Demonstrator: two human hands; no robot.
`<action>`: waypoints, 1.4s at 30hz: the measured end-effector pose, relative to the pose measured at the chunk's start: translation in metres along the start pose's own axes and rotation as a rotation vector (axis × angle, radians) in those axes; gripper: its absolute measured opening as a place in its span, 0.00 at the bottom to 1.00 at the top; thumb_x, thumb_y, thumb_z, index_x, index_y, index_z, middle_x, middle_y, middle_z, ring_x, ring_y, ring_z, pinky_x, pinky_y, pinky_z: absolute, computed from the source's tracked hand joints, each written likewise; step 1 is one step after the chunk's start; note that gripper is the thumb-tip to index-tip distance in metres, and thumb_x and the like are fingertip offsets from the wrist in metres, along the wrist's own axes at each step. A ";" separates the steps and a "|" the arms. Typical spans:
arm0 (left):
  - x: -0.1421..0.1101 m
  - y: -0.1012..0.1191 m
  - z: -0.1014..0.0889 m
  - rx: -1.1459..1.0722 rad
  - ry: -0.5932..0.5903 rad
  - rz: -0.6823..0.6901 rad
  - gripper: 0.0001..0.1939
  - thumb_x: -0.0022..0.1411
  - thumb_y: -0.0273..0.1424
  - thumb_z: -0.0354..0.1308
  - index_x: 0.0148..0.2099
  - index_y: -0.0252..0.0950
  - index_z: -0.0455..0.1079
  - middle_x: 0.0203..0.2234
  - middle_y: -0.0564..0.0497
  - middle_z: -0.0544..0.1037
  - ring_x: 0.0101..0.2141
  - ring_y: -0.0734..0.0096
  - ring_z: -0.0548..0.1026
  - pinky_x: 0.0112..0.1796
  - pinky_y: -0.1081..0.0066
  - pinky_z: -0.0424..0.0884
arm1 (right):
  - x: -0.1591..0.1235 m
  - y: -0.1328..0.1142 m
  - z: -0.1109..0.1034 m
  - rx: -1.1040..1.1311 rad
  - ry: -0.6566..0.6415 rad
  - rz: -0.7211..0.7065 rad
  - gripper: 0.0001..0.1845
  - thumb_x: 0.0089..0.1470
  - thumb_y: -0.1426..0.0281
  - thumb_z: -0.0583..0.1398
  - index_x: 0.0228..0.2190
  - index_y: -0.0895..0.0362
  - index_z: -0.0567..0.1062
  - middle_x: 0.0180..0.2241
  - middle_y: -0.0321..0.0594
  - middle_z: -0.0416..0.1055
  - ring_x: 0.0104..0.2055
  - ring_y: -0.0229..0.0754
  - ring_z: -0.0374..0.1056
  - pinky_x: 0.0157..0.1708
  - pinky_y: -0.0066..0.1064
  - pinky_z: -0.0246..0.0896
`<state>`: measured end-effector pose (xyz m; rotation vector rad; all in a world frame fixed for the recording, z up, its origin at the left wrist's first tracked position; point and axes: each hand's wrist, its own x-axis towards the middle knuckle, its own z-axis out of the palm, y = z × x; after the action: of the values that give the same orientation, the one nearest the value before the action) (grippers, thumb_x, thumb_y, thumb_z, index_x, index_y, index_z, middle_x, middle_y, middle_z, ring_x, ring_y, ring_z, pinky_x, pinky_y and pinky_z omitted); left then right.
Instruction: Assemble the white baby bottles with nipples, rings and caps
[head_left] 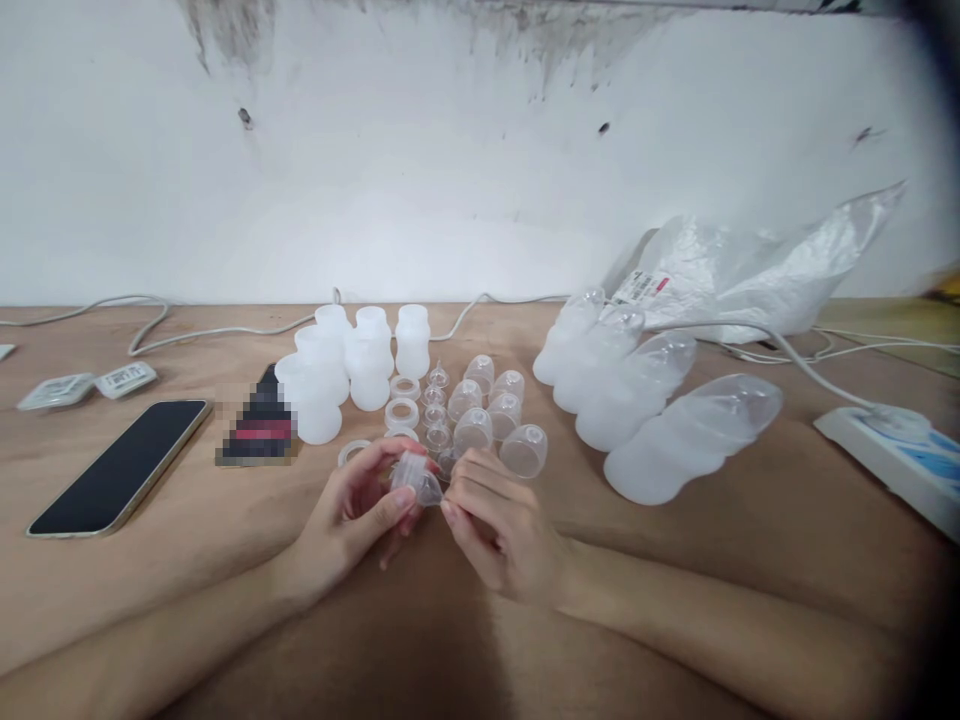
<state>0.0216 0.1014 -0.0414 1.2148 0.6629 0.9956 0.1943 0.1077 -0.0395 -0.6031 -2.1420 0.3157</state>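
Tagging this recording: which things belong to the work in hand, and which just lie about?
Likely the work: held ring and teat, loose rings, loose teats, clear caps, open bottles, capped bottles.
Likely lying about: phone, power strip, plastic bag, cable, small packs.

Collar [407, 470]: translucent white, ribbed side, tipped over, held up left of the clear caps [475, 432] and on their near side. Teat [429, 489]: clear, tapered, sticks out of collar, tip pinched, pointing right. Can't tell if fully seated.
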 end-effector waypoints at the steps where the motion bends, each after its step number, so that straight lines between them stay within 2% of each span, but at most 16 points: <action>1: 0.000 0.000 0.000 -0.007 0.002 0.001 0.16 0.58 0.34 0.54 0.48 0.38 0.59 0.31 0.50 0.67 0.22 0.81 0.61 0.15 0.84 0.61 | 0.000 0.001 0.000 0.000 -0.006 0.017 0.10 0.52 0.79 0.50 0.22 0.57 0.58 0.21 0.35 0.54 0.27 0.36 0.51 0.28 0.31 0.52; 9: 0.001 0.002 0.000 -0.022 -0.003 -0.004 0.15 0.57 0.34 0.55 0.47 0.38 0.62 0.35 0.50 0.67 0.21 0.82 0.61 0.14 0.85 0.61 | 0.003 0.003 -0.006 0.033 -0.002 0.091 0.12 0.54 0.78 0.49 0.20 0.57 0.56 0.20 0.34 0.52 0.25 0.34 0.50 0.28 0.30 0.52; 21: 0.000 0.001 0.002 -0.007 0.025 -0.013 0.16 0.57 0.35 0.54 0.47 0.40 0.59 0.33 0.50 0.68 0.24 0.77 0.64 0.15 0.82 0.64 | 0.000 0.002 -0.002 -0.045 0.014 -0.029 0.09 0.51 0.80 0.51 0.21 0.58 0.59 0.21 0.35 0.56 0.27 0.35 0.52 0.27 0.31 0.51; 27: -0.002 -0.001 0.001 -0.026 -0.018 0.008 0.16 0.57 0.34 0.54 0.48 0.40 0.59 0.31 0.51 0.67 0.24 0.78 0.64 0.16 0.82 0.65 | -0.001 0.000 -0.004 -0.067 0.007 -0.095 0.09 0.49 0.80 0.51 0.21 0.58 0.60 0.20 0.35 0.58 0.27 0.36 0.54 0.27 0.32 0.51; 34: 0.003 -0.001 0.001 -0.058 -0.015 0.032 0.14 0.58 0.33 0.54 0.46 0.38 0.61 0.24 0.53 0.65 0.21 0.80 0.62 0.14 0.84 0.63 | -0.001 0.005 -0.003 -0.008 0.039 0.058 0.10 0.52 0.78 0.50 0.21 0.57 0.59 0.21 0.34 0.55 0.26 0.35 0.52 0.29 0.32 0.52; 38: 0.002 -0.001 0.001 -0.040 -0.046 0.076 0.14 0.60 0.33 0.52 0.48 0.39 0.59 0.34 0.49 0.67 0.23 0.80 0.63 0.15 0.84 0.64 | 0.000 0.005 -0.003 0.006 0.038 0.051 0.09 0.52 0.78 0.50 0.23 0.57 0.61 0.21 0.34 0.58 0.27 0.36 0.54 0.31 0.32 0.54; 40: -0.001 -0.001 0.001 0.060 -0.022 0.147 0.15 0.59 0.32 0.53 0.49 0.41 0.58 0.40 0.48 0.65 0.25 0.79 0.65 0.17 0.82 0.65 | -0.001 0.004 -0.004 -0.008 0.045 0.102 0.05 0.52 0.77 0.51 0.27 0.56 0.62 0.25 0.36 0.60 0.30 0.37 0.56 0.32 0.33 0.55; 42: -0.003 -0.001 0.001 0.244 0.026 0.235 0.18 0.57 0.30 0.56 0.49 0.44 0.58 0.42 0.49 0.64 0.30 0.77 0.67 0.23 0.80 0.67 | -0.002 0.003 -0.003 -0.028 0.119 0.161 0.05 0.52 0.75 0.53 0.33 0.56 0.62 0.30 0.39 0.60 0.34 0.39 0.56 0.34 0.33 0.56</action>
<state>0.0211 0.0980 -0.0429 1.5224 0.6876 1.1512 0.1988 0.1091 -0.0402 -0.7934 -1.9905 0.3301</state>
